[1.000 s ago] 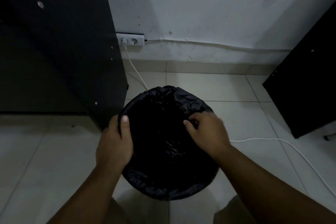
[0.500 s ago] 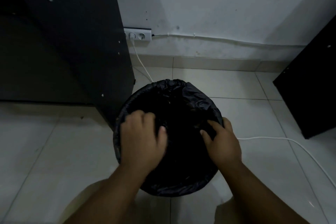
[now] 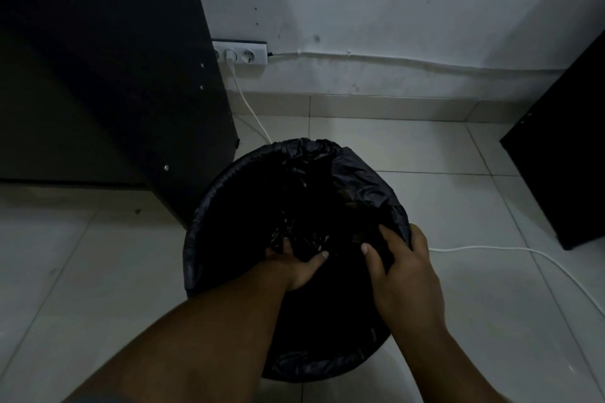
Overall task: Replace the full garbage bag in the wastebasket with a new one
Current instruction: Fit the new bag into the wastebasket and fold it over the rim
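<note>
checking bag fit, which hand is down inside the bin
The left hand: it reaches down inside the garbage bag, fingers in the bunched plastic. The right hand is up at the rim, gripping the bag's edge.

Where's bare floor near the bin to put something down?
Bare tiles: left of the bin, before the cabinet, and behind it toward the wall. On its right a cable crosses. Its mouth is crowded: left hand and right hand grip the bag.
</note>
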Motion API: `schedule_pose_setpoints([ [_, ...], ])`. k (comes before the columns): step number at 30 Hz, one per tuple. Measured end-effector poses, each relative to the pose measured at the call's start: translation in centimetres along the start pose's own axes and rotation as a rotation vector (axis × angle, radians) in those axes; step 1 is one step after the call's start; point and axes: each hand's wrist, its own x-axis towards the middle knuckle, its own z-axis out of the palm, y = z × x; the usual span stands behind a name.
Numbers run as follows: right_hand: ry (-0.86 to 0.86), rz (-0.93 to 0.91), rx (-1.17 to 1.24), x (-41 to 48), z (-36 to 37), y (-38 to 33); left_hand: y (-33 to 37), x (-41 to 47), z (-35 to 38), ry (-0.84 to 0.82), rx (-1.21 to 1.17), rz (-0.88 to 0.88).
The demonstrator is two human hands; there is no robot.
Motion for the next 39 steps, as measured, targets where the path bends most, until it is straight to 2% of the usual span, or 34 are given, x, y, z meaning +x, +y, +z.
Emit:
schedule_pose_setpoints([
  [3,0.008,0.009,0.011,0.1,0.1,0.0,0.7,-0.3,0.4,0.182,0.179,0.045],
  [5,0.001,0.008,0.024,0.1,0.0,0.0,1.0,-0.7,1.0,0.245,0.174,0.098],
  [9,0.004,-0.016,0.032,0.3,0.0,-0.3,1.2,0.5,1.8,0.112,-0.183,0.128],
  [13,0.001,0.001,0.028,0.4,0.4,-0.4,1.1,2.0,2.4,0.013,-0.223,0.129],
  [17,0.001,0.003,0.026,0.3,0.5,-0.6,1.7,2.6,2.1,0.028,-0.285,0.146],
  [19,0.002,0.014,0.031,0.5,0.4,-0.6,1.9,2.3,1.9,0.072,-0.245,0.192],
  [21,0.001,0.013,0.033,0.6,0.4,-0.6,1.8,1.5,2.2,0.189,-0.140,0.243],
  [23,-0.008,0.007,0.019,0.6,0.4,-0.6,1.9,1.0,2.5,0.303,-0.259,0.314],
  [24,-0.014,0.006,0.013,0.6,0.5,-0.8,1.9,0.9,2.8,0.290,-0.401,0.357],
  [26,-0.026,-0.003,0.022,0.4,0.9,-1.0,2.1,0.5,3.2,0.118,-0.644,0.457],
  [28,-0.038,-0.004,0.030,0.4,1.2,-1.3,2.7,-0.5,3.4,-0.099,-0.704,0.501],
  [30,-0.043,0.010,0.035,0.5,1.2,-1.3,3.1,-0.8,3.8,-0.191,-0.719,0.492],
  [33,-0.045,0.009,0.035,0.5,1.2,-1.2,3.6,-0.7,4.4,-0.205,-0.788,0.449],
  [39,-0.057,0.031,0.037,0.6,1.0,-1.6,3.0,-0.7,2.3,-0.130,-0.761,0.360],
])
